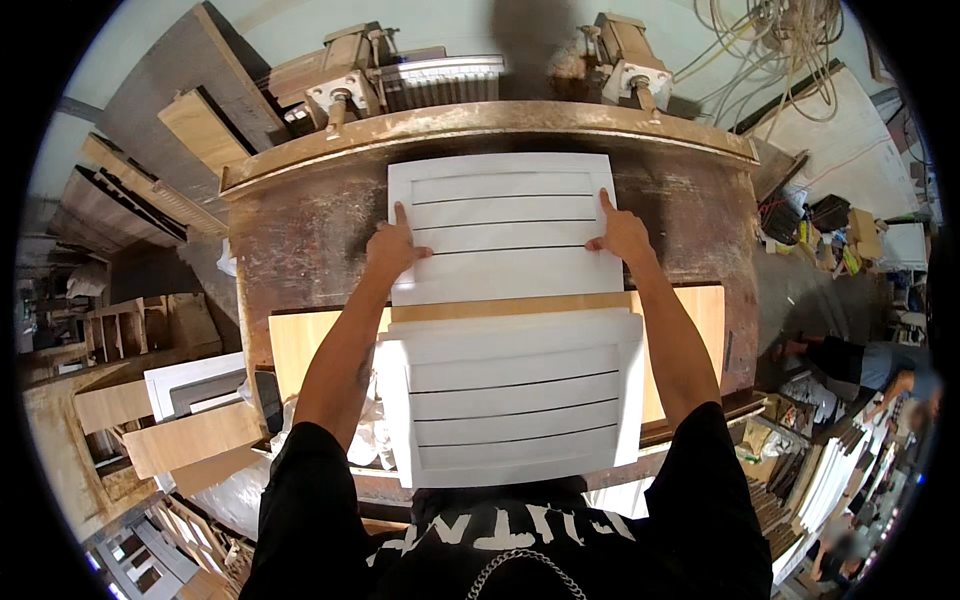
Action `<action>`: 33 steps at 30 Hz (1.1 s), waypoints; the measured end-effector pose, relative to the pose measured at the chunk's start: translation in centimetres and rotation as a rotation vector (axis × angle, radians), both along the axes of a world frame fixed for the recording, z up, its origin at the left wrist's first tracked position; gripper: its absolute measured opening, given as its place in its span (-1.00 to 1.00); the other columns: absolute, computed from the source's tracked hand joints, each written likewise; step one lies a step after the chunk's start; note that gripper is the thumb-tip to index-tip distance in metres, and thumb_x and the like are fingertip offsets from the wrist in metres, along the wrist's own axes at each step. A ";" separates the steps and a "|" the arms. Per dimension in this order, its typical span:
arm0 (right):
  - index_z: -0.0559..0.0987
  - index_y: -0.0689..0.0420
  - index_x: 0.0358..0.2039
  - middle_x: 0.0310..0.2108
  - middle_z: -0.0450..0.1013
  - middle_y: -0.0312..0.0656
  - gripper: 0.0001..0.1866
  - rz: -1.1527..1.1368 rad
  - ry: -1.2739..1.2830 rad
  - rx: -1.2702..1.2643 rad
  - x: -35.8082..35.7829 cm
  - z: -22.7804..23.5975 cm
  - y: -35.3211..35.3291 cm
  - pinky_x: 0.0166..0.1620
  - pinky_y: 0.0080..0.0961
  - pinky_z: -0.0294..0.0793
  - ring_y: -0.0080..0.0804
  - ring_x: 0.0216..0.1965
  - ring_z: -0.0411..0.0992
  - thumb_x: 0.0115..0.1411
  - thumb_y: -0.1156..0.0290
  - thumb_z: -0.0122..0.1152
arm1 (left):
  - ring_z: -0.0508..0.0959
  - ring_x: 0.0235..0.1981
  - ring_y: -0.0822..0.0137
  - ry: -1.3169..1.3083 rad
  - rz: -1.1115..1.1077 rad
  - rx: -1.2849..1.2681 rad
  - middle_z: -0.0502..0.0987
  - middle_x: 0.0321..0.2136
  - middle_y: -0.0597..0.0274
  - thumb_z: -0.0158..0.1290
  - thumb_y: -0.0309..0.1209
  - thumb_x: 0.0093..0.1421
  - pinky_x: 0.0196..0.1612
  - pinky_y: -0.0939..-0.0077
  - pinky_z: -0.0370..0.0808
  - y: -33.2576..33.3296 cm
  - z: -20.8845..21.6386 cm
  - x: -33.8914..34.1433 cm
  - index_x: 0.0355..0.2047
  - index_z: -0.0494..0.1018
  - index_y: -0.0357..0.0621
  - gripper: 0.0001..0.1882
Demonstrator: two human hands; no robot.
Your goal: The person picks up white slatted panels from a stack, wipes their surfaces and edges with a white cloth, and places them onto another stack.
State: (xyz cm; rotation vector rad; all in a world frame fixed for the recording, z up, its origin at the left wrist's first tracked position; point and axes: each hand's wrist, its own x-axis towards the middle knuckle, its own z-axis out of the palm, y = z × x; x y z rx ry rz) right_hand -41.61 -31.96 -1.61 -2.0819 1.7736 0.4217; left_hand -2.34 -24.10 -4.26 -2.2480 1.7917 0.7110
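A white framed panel [505,275] with dark horizontal grooves, much like a cabinet door, lies flat on the worn brown worktable [310,225]. My left hand [394,243] grips its left edge, thumb laid on the face and index finger stretched along the side. At the opposite edge my right hand [622,232] holds it in the same way; the other fingers of both hands are partly hidden. Closer to my body, a second white grooved panel [515,455] rests over a light wooden board [685,325], whose middle is covered.
A rusty metal rail [480,118] bounds the table's far side, with two machine cylinders [345,90] behind it. Boards [190,450] and a dark phone-like object [268,400] are at the left. Hoses [790,50] hang at the far right; a co-worker [875,365] is beyond the right side.
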 end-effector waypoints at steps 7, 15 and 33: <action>-0.12 0.06 0.34 -0.34 0.51 0.11 0.31 0.052 0.048 -0.012 -0.2 -1.4 0.1 -0.17 -0.25 0.53 -0.02 -0.27 0.52 -0.29 -0.13 0.48 | 0.48 -0.08 -0.11 -0.086 -0.027 0.025 0.38 -0.10 -0.38 0.33 0.24 -0.37 -0.11 0.24 0.51 0.5 2.0 -1.9 0.26 -0.26 -0.49 0.47; -0.15 0.07 0.34 -0.26 0.50 0.11 0.28 -0.023 0.102 0.051 1.1 0.4 0.0 -0.16 -0.25 0.52 -0.05 -0.17 0.50 -0.24 -0.05 0.49 | 0.46 -0.05 -0.13 -0.059 -0.004 0.100 0.31 -0.03 -0.41 0.31 0.24 -0.33 -0.09 0.24 0.50 -0.1 3.1 -2.6 0.26 -0.32 -0.50 0.47; -0.13 0.06 0.34 -0.28 0.50 0.12 0.32 0.023 0.118 -0.023 -0.1 -1.2 0.1 -0.22 -0.25 0.53 -0.06 -0.25 0.52 -0.30 -0.14 0.48 | 0.49 -0.12 -0.11 -0.047 -0.018 0.022 0.37 -0.11 -0.38 0.29 0.26 -0.33 -0.13 0.24 0.51 0.2 2.0 -2.4 0.26 -0.28 -0.52 0.46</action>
